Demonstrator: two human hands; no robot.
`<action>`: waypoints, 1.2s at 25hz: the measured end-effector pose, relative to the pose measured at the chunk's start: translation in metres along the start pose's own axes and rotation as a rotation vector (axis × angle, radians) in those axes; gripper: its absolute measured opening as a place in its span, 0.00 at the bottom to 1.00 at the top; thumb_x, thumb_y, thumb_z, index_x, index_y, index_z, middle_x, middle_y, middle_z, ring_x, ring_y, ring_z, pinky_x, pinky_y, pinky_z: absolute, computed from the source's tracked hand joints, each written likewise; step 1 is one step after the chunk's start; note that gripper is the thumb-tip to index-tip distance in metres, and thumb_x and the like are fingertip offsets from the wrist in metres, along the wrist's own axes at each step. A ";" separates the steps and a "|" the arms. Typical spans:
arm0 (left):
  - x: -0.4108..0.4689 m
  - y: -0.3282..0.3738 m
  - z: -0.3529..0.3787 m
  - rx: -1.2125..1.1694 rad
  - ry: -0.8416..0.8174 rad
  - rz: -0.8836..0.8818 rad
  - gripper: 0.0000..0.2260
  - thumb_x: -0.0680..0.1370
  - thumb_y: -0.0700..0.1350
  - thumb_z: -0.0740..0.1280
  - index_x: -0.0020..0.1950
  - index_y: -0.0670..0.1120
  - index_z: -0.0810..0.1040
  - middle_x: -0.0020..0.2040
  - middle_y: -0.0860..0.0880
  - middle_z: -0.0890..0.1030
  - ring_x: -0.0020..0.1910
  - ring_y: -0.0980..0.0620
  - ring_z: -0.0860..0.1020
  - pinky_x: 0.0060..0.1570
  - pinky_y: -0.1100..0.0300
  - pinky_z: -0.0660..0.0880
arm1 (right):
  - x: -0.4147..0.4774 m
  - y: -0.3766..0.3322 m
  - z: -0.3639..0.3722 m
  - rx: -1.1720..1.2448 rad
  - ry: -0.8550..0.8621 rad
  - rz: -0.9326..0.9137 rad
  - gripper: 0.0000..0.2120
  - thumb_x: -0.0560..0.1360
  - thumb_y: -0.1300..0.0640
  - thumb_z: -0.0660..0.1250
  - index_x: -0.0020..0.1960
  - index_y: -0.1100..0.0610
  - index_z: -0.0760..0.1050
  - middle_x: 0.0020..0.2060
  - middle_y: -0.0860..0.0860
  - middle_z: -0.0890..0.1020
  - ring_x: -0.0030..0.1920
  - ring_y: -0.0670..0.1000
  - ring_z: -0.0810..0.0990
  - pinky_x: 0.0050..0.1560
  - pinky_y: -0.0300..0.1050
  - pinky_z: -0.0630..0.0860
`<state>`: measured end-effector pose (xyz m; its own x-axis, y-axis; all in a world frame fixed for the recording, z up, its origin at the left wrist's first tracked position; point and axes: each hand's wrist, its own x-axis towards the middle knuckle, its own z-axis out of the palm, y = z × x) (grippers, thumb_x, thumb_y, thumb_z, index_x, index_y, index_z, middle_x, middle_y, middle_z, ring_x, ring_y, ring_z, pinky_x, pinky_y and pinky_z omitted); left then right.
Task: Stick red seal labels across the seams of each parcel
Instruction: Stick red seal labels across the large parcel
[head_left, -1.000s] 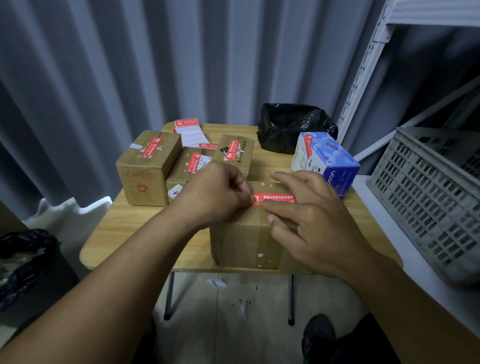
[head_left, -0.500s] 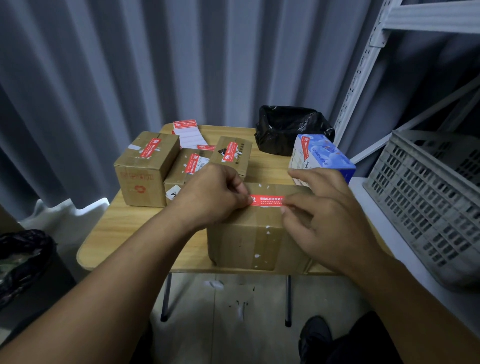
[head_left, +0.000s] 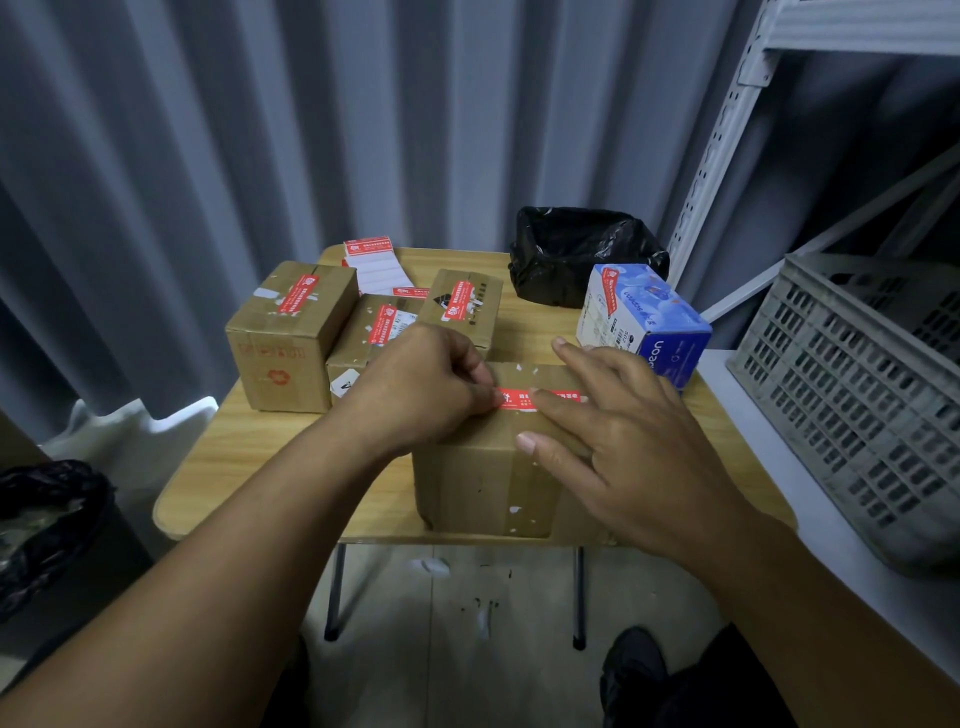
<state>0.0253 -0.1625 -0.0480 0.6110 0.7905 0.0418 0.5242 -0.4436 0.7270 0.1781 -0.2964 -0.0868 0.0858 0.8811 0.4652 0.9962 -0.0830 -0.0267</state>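
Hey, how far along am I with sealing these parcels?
Done: four parcels at the back carry red seals: the left cardboard box, low middle box, rear box and blue carton. In hand: on the front box, your left hand holds one end of the red seal label while your right hand presses it flat. Left: finishing this one; I see no unsealed parcel.

A grey corrugated wall (head_left: 208, 130) stands behind a small wooden table (head_left: 234, 457) with thin metal legs (head_left: 333, 597). At right are a white perforated shelf frame (head_left: 722, 145) and a grey plastic crate (head_left: 857, 395). The floor (head_left: 457, 623) is pale, the light dim.
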 end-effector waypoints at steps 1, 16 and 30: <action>0.000 0.000 0.000 -0.002 -0.003 -0.005 0.04 0.75 0.47 0.75 0.42 0.48 0.84 0.39 0.54 0.84 0.40 0.60 0.79 0.36 0.64 0.72 | -0.001 0.002 0.000 0.005 0.005 0.010 0.26 0.77 0.34 0.54 0.60 0.48 0.82 0.73 0.52 0.72 0.69 0.57 0.69 0.61 0.57 0.69; 0.000 -0.001 0.000 -0.003 0.001 -0.021 0.04 0.74 0.47 0.75 0.43 0.47 0.85 0.40 0.53 0.85 0.42 0.58 0.80 0.37 0.64 0.72 | -0.007 0.009 -0.004 0.082 -0.020 0.090 0.27 0.78 0.37 0.53 0.67 0.51 0.76 0.73 0.53 0.71 0.69 0.55 0.68 0.66 0.55 0.69; -0.001 -0.002 -0.001 -0.004 -0.012 -0.003 0.04 0.75 0.48 0.75 0.43 0.48 0.84 0.41 0.54 0.84 0.41 0.60 0.79 0.35 0.65 0.70 | -0.020 0.005 -0.004 -0.021 0.102 0.043 0.27 0.78 0.36 0.57 0.60 0.55 0.82 0.65 0.54 0.79 0.63 0.57 0.75 0.59 0.54 0.75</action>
<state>0.0231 -0.1621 -0.0485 0.6163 0.7869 0.0313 0.5239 -0.4394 0.7298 0.1818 -0.3158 -0.0929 0.1251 0.8244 0.5520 0.9911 -0.1298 -0.0307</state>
